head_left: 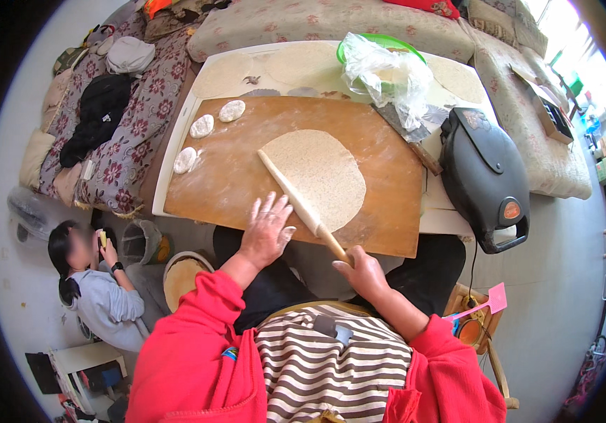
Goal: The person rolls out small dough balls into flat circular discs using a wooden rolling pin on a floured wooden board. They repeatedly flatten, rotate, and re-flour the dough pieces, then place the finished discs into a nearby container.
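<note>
My right hand grips the bare near end of a wooden rolling pin, which slants across the board. The pin's pale upper length seems to have the dough's edge wrapped around it. A broad, thin round of speckled dough lies flat to the pin's right. With fingers spread and floury, my left hand hovers over or rests at the board's front edge, just left of the pin; contact is unclear. Three floured dough pieces sit at the left of the wooden board.
A black electric griddle stands on the table's right. Beside it are a wooden-handled cleaver and a green basket under a plastic bag. Flat dough rounds lie behind the board. A person sits at left, eating.
</note>
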Demonstrator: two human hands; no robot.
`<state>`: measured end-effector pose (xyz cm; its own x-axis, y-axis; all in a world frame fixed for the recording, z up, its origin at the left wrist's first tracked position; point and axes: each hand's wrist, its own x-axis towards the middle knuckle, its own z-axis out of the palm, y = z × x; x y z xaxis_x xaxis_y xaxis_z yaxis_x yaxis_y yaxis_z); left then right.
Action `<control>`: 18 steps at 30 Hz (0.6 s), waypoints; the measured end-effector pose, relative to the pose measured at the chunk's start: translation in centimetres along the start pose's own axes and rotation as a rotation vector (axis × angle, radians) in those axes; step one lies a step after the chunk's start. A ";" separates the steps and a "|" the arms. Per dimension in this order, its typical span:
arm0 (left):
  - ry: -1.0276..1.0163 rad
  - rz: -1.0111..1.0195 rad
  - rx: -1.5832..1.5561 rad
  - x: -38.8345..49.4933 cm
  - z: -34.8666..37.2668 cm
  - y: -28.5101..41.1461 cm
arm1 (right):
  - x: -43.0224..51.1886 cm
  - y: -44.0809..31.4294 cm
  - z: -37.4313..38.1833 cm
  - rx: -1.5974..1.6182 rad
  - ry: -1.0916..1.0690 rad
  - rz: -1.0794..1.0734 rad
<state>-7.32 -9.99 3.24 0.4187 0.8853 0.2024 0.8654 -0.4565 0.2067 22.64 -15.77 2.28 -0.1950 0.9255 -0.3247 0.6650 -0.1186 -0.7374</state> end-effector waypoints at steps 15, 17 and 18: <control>0.388 -0.374 -0.071 -7.0 -0.6 -4.3 | 1.1 -3.1 4.1 -0.189 0.017 -0.458; 0.390 -0.359 -0.053 -6.2 -0.8 -4.4 | 1.2 -3.8 3.0 -0.291 -0.044 -0.469; 0.389 -0.349 -0.045 -5.5 -1.1 -4.3 | 1.3 -4.3 2.5 -0.339 -0.072 -0.472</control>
<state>-13.65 -12.99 2.34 -0.0328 0.8907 0.4533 0.9190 -0.1514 0.3640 17.75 -14.95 3.52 -0.5667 0.8220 -0.0559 0.6857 0.4330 -0.5850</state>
